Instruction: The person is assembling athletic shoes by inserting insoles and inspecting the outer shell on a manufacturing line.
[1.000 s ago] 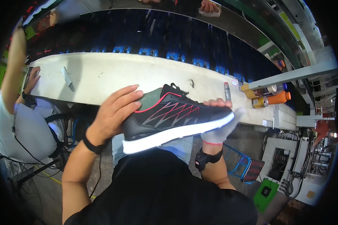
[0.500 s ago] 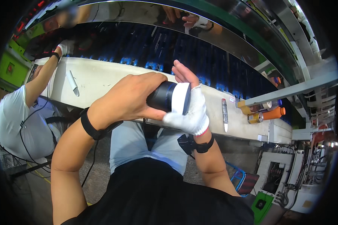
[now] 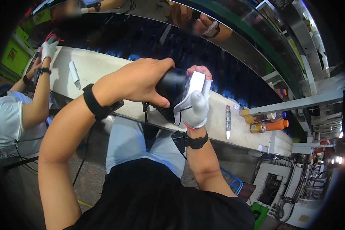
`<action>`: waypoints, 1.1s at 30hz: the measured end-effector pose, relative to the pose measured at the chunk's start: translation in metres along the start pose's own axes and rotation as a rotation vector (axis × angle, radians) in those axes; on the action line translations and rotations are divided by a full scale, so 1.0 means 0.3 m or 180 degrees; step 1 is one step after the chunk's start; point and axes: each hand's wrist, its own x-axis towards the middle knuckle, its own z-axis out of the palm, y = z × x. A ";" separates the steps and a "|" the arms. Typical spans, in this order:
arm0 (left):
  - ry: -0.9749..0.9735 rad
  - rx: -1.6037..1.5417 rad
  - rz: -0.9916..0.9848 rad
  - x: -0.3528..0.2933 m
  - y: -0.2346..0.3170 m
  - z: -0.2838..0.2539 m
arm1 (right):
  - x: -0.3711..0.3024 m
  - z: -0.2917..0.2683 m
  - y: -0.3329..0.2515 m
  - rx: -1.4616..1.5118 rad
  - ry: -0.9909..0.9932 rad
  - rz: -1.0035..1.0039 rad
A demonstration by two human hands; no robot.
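Above the near edge of the white bench I hold a black shoe (image 3: pixel 172 86) with a white sole, tilted between both hands. My bare left hand (image 3: pixel 136 78) is closed around its black upper, thumb toward me. In a white glove with bare fingertips, my right hand (image 3: pixel 197 109) grips the white sole, thumb on the near side and fingers curled over the far side. What looks like a dark lace hangs below my left hand. Part of the upper is hidden behind my hands.
On the white bench (image 3: pixel 103 69) lie a knife (image 3: pixel 228 122) with a wrapped handle and a curved white piece (image 3: pixel 74 74). An orange bottle (image 3: pixel 276 125) and a can (image 3: pixel 258 127) lie right. Dark rollers run behind. At left, a co-worker's gloved hand (image 3: pixel 48 48) is raised.
The shoe has turned, showing more of its sole edge toward me. My right fingers, stretched upward before, now curl over the sole. The co-worker's gloved hand has drawn back from the rollers.
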 end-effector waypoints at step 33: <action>-0.0474 0.1479 0.1390 -0.127 0.315 -0.038 | -0.425 -0.177 -0.095 -0.3437 0.0179 -0.0855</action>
